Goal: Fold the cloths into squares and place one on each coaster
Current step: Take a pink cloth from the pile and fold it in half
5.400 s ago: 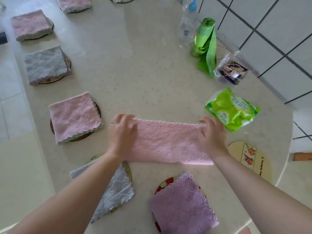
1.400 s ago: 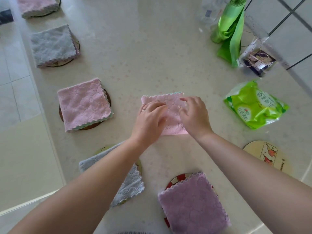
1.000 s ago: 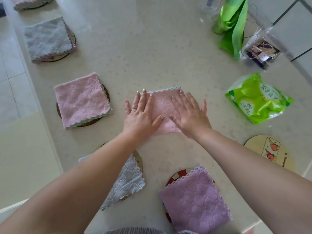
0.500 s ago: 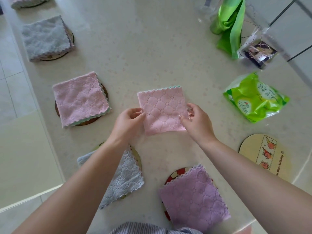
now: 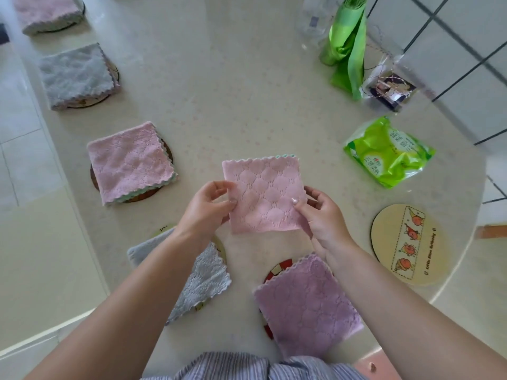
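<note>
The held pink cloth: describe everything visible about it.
The pink cloth is folded into a rough square of soft, quilted-looking fabric with scalloped edges; a green layer peeks out at its far edge. The left hand and right hand pinch its near corners, over the table, between the covered coasters.

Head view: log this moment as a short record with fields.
held item: folded pink cloth, square
left hand: pinching the cloth's left edge
right hand: pinching the cloth's right edge
bare coaster: fruit print, right of the hands, no cloth on it
covered coasters in view: five
clutter: green packet, far right
</note>
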A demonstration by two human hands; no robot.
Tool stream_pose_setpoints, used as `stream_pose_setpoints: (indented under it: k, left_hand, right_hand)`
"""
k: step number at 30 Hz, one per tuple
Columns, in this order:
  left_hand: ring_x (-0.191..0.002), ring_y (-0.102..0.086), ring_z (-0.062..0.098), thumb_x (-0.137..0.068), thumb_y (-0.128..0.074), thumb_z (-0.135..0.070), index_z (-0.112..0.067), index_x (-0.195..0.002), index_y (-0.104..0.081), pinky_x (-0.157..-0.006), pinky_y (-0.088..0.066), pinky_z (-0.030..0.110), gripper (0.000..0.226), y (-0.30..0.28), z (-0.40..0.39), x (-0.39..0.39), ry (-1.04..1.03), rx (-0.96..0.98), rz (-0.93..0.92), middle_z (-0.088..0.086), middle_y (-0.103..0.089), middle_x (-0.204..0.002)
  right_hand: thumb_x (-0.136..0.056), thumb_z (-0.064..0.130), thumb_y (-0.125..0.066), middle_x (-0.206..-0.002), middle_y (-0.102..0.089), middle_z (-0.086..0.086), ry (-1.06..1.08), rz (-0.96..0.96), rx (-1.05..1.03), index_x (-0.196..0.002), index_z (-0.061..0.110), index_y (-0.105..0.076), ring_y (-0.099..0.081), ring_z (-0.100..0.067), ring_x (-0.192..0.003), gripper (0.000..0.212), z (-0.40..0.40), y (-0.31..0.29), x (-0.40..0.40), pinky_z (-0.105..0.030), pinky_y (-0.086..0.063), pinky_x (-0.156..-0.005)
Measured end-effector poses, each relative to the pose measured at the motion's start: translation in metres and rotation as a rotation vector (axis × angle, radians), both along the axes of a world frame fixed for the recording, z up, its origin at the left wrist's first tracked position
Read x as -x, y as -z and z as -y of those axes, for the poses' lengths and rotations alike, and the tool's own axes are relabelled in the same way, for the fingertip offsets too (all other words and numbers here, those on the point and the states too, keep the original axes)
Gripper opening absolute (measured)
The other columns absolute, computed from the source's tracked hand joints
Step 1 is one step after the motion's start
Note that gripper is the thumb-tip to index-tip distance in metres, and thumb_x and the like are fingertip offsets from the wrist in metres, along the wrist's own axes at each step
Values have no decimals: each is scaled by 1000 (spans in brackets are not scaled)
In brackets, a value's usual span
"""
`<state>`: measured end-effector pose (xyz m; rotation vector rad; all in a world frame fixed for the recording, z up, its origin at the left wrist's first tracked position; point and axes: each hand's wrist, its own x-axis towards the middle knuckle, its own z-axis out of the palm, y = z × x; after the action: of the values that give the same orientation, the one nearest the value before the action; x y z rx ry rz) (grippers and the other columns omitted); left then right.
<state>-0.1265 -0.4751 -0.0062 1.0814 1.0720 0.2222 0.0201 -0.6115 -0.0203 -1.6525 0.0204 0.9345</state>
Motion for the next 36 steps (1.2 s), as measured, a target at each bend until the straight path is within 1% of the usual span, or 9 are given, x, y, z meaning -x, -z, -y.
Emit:
stream_pose_setpoints:
  k: [3, 8, 12, 14, 20, 24, 27, 31, 36]
  left_hand:
    - [-86, -64, 12, -87, -54, 8, -22, -105, -62, -75, -54, 24, 37, -8, 26, 7, 128, 44, 41, 6, -61, -114]
    - [-88, -65, 10, -85, -58, 5, -37, -99, -62, -80, -53, 27, 44, -18, 83, -3, 302, -82, 9, -1, -63, -110]
    - [-78, -66, 12, -82, -62, 3, -36, -102, -63, -81, -54, 37, 44, -21, 128, -25, 360, -183, -15, -5, -67, -97]
    - [-75, -65, 8, -81, -62, 3, -30, -106, -63, -75, -55, 30, 41, -20, 151, -40, 366, -245, -48, -5, -68, -94]
    - [-57, -54, -2, -83, -62, -7, -27, -110, -63, -57, -42, 8, 34, -10, 226, -95, 421, -489, -157, -1, -64, -90]
    - [-92, -61, 15, -84, -58, -5, -15, -119, -62, -83, -42, 14, 36, 0, 258, -135, 394, -550, -178, 0, -54, -118]
    - [-96, -58, 14, -87, -56, -4, -10, -122, -60, -74, -37, 1, 36, 3, 268, -156, 359, -540, -188, -1, -57, -117]
    - [-110, -56, 12, -88, -47, 2, -12, -122, -60, -82, -35, 6, 39, 11, 269, -165, 269, -468, -215, 5, -61, -122]
    - [-96, -54, 13, -89, -45, 0, -14, -124, -58, -66, -34, 9, 40, 24, 269, -161, 207, -475, -287, 6, -61, -119]
  right_hand:
    - [-86, 8, -62, -91, -64, -1, 233, -241, -154, -112, 16, -56, -60, -12, -74, 27, 27, -12, 9, -24, -52, -51]
    - [-88, 21, -59, -107, -67, -15, 474, -563, -380, -106, 7, -63, -64, -26, -98, 24, 75, -28, 21, -40, -52, -84]
    - [-91, 17, -54, -102, -67, -15, 508, -604, -377, -106, 7, -60, -62, -28, -98, 19, 121, -33, 18, -42, -47, -92]
    - [-92, 11, -51, -97, -68, -16, 510, -622, -389, -106, 4, -60, -63, -29, -95, 18, 146, -34, 9, -42, -46, -93]
    - [-92, 2, -43, -89, -70, -13, 537, -603, -403, -112, 5, -59, -63, -26, -96, 26, 216, -31, -45, -37, -47, -91]
    - [-91, 0, -43, -90, -71, -12, 529, -629, -358, -110, 4, -59, -64, -24, -90, 25, 241, -21, -91, -35, -53, -78]
    - [-92, 1, -43, -105, -66, -14, 459, -593, -307, -116, 6, -56, -63, -25, -94, 28, 247, -12, -122, -36, -52, -75]
    - [-94, 8, -48, -102, -63, -7, 215, -343, -111, -108, 14, -57, -62, -17, -85, 17, 246, -1, -148, -32, -53, -71]
    - [-90, 17, -59, -107, -63, -8, 11, -27, 123, -111, 7, -58, -63, -13, -79, 23, 251, 13, -158, -19, -55, -62]
